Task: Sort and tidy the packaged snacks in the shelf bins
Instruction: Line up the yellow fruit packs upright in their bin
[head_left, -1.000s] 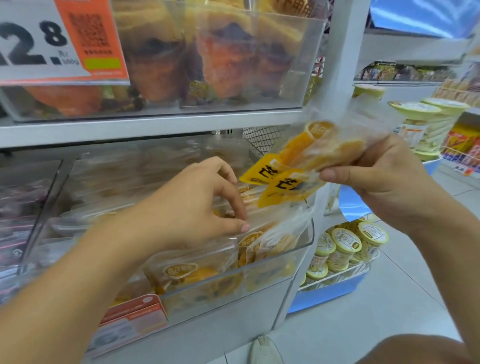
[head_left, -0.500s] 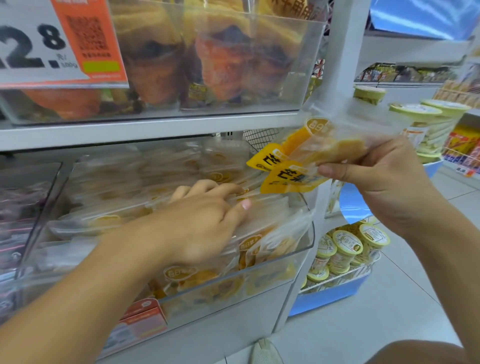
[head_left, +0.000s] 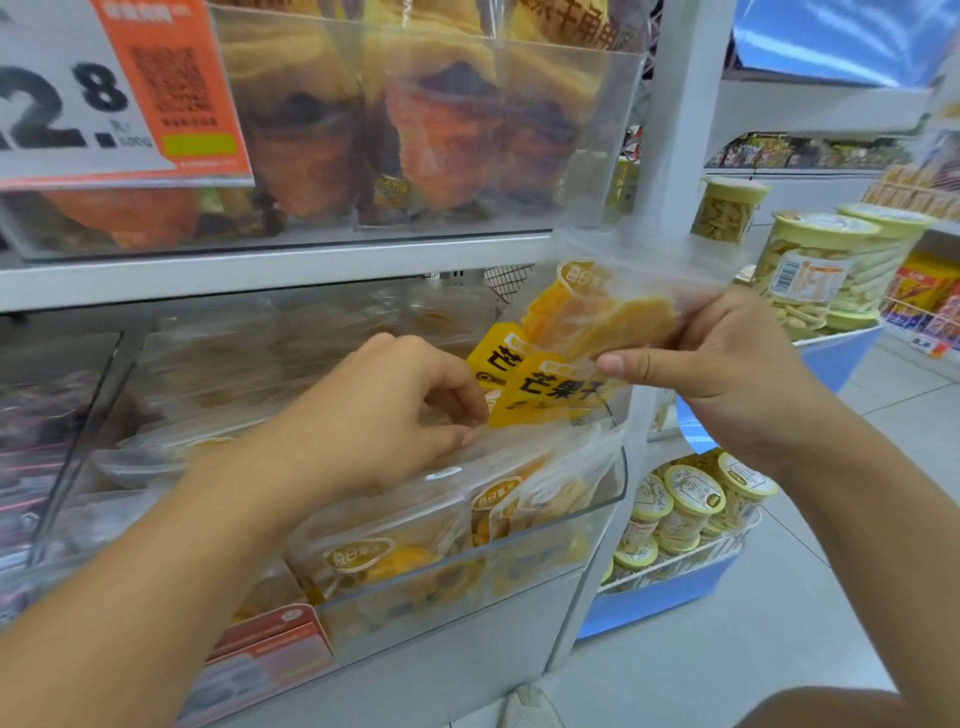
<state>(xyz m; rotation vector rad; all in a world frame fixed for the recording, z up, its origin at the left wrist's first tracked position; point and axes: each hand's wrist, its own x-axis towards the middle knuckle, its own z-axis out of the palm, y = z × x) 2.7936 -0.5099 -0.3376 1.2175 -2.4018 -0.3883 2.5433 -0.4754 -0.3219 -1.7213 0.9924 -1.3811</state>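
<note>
Her left hand (head_left: 374, 415) reaches into the clear bin (head_left: 597, 512), fingers pinching a packet's edge among the mango packets (head_left: 415, 551) there; just beyond, her right hand (head_left: 727, 364) grips several yellow mango packets (head_left: 571, 343) above the bin's right end

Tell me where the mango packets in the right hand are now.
Head view, right of centre: the mango packets sit in the right hand, above the clear bin's right end, beside the left hand.
</note>
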